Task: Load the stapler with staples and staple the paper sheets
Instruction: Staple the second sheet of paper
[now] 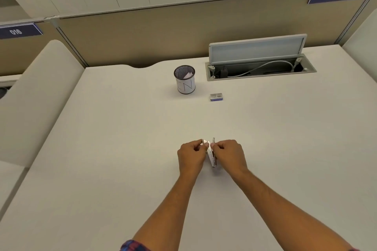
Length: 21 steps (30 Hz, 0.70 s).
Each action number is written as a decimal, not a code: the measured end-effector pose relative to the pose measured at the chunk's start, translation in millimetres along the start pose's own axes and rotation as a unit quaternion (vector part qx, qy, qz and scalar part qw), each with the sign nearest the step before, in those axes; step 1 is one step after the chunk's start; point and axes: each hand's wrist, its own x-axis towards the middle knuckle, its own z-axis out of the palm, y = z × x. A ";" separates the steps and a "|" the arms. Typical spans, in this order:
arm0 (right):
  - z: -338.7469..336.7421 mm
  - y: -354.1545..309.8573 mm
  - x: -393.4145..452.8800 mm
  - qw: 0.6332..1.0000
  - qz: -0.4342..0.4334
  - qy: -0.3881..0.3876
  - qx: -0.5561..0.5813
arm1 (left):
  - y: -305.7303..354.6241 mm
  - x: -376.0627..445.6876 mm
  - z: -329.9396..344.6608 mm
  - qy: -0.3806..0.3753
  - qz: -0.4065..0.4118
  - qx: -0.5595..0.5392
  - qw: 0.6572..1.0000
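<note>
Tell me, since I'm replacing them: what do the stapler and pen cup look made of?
The stapler, gripped by both hands, looks like bare metal: thin silvery plates with a dull sheen. The pen cup seems dark wire mesh, judging by its speckled inner wall, wrapped in white paper.

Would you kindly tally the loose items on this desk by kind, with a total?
Stapler, held open in the grip of the left hand and right hand: 1
Staple box: 1
Mesh cup with paper inside: 1
Total: 3
</note>
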 end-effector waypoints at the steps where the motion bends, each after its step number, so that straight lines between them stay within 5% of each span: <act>1: 1.3 2.1 -2.0 1.000 0.001 0.002 -0.023 | -2.0 -1.9 0.4 -0.002 -0.002 0.007 1.000; 21: 8.9 -2.6 -11.1 0.973 -0.021 0.015 -0.228 | -9.1 -8.7 12.7 0.019 0.032 0.082 0.996</act>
